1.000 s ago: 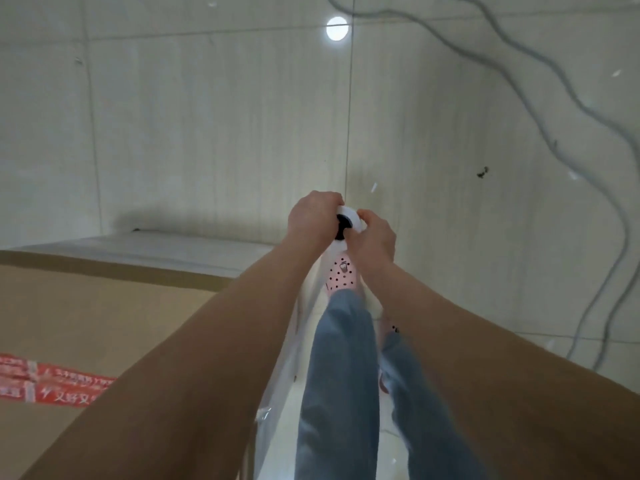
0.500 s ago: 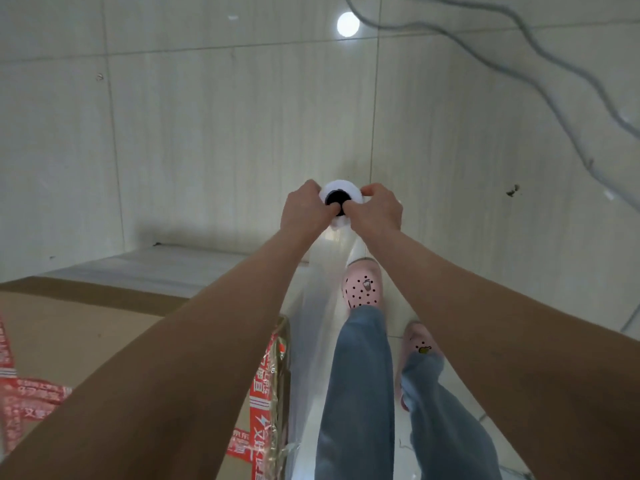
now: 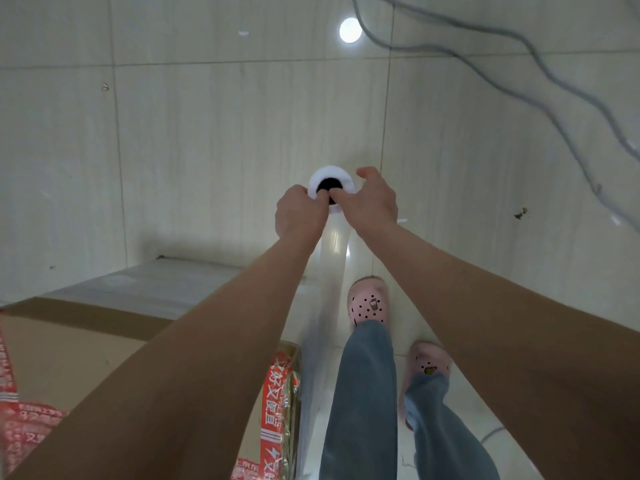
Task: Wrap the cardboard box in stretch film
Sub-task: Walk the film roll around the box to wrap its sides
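Note:
A large cardboard box [image 3: 86, 348] with red printed tape fills the lower left, its far side covered in clear film. The white stretch film roll [image 3: 325, 180] stands upright ahead of me, seen from its top end with the dark core hole showing. My left hand [image 3: 299, 214] grips the roll's left side, a finger at the core. My right hand [image 3: 372, 202] grips its right side, a finger in the core. A sheet of clear film [image 3: 332, 271] runs from the roll down along the box's right side.
Glossy pale floor tiles [image 3: 207, 133] lie all around. A grey cable [image 3: 540, 74] snakes across the floor at the upper right. My legs in blue jeans and pink clogs [image 3: 369, 303] stand just right of the box's corner.
Both hands have carried the roll forward, farther from the box's corner, and more film is drawn out. More of the box's taped right edge shows.

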### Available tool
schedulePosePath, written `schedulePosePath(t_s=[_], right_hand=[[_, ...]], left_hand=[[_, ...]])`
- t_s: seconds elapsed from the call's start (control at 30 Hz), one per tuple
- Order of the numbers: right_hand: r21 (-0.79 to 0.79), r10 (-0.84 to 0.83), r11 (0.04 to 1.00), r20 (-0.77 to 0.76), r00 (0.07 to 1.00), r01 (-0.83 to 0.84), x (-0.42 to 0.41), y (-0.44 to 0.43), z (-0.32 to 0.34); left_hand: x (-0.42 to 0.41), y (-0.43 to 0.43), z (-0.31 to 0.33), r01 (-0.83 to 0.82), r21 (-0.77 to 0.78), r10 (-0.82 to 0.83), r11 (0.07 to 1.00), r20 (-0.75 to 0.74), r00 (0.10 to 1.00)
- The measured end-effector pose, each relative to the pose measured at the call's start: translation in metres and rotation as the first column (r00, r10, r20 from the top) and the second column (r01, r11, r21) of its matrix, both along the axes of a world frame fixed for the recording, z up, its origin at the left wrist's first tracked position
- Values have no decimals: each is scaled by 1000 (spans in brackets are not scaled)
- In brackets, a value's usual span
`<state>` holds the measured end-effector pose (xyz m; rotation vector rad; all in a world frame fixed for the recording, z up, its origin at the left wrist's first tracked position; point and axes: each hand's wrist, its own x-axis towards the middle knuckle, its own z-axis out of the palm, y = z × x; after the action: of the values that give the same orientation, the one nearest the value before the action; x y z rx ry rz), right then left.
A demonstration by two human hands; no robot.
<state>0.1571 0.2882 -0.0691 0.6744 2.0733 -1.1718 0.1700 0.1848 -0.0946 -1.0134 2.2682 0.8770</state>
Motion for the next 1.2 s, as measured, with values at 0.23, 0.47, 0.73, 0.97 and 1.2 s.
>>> schedulePosePath(t_s=[0.23,0.47,0.73,0.97,1.2], right_hand=[[-19,-31,999,40,999,32,-30,0,0],[14,-24,1000,53,998,23,-27,6,-7],[-116,-50,991,76,996,58,-59,3,-8],[-78,119,990,-12,993,-120,-93,-5,-3],[0,251,968,1,968,-251,-96,-6,-3]], left_hand=[[-28,-7,3,215,104,-219,971,27,975],[-67,9,11,666,-53,-664,744,53,746],[-81,0,15,311,-113,-311,944,17,950],[-90,-11,19,90,-25,-85,996,160,983],[-74,-21,22,25,166,-44,986,110,993]])
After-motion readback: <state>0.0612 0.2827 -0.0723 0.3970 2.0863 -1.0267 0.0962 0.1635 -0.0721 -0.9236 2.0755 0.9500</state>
